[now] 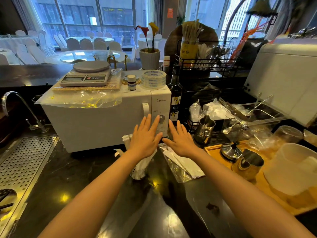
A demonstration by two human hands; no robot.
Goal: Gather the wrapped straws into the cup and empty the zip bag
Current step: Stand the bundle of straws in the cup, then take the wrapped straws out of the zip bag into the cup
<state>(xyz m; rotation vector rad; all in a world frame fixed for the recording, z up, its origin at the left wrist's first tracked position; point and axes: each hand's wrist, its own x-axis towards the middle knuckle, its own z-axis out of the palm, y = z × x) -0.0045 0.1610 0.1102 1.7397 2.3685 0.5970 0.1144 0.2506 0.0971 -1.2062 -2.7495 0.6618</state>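
Both hands are stretched out flat, palms down, in front of the white box-shaped microwave oven point(106, 117) that stands on the dark glossy stone surface point(82, 182). The left hand point(145, 140) hovers just before the microwave's right front corner, its fingers point(147, 120) spread apart and holding nothing. The right hand point(181, 141) is just to the right of that corner, fingers point(172, 127) likewise apart and empty; the two thumbs nearly meet.

Directly under the left hand and wrist, in front of the microwave, stands a clear plastic cup point(138, 174) packed with white paper-wrapped straws point(145, 162); more straw ends poke up beside the left hand, against the microwave's front. Right of the cup, under the right wrist, a clear crinkled plastic zip bag point(176, 170) lies flat on the surface with a few white wrapped straws point(187, 164) inside it.

Further right of the microwave stands a shiny steel pitcher point(205, 129), and beyond it a pale wooden tray point(212, 150).
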